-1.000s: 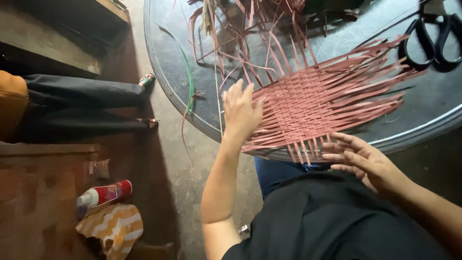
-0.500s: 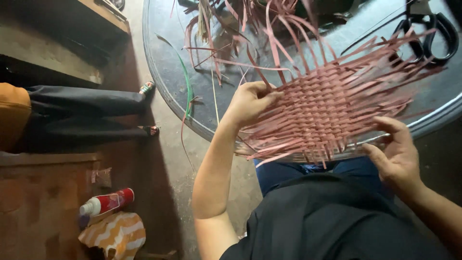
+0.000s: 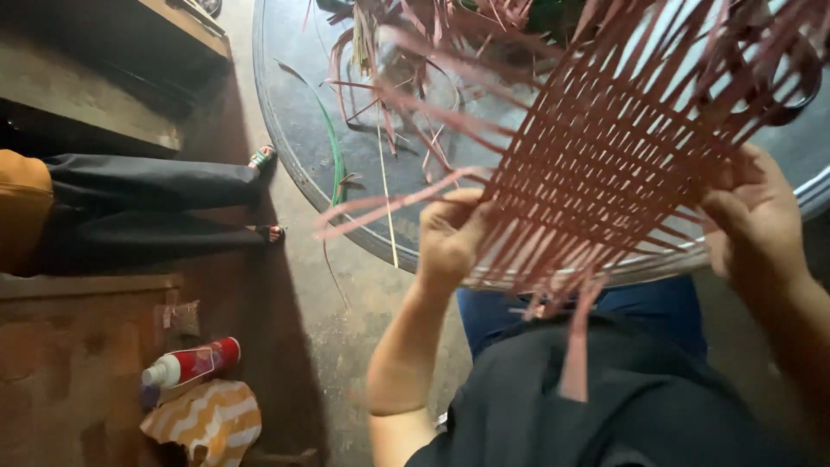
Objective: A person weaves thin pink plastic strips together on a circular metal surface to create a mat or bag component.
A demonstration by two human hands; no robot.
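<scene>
While gripped, woven mat (image 3: 605, 173) between left hand (image 3: 450, 238), right hand (image 3: 756, 216)

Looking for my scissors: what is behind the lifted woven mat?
Through the woven mat gaps, the round metal table and a dark looped thing show; whether that's scissors can't be told.

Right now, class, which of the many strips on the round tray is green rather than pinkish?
The long curved green strip lying alone near the round tray's left rim; the loose strips elsewhere are pinkish-brown.
</scene>
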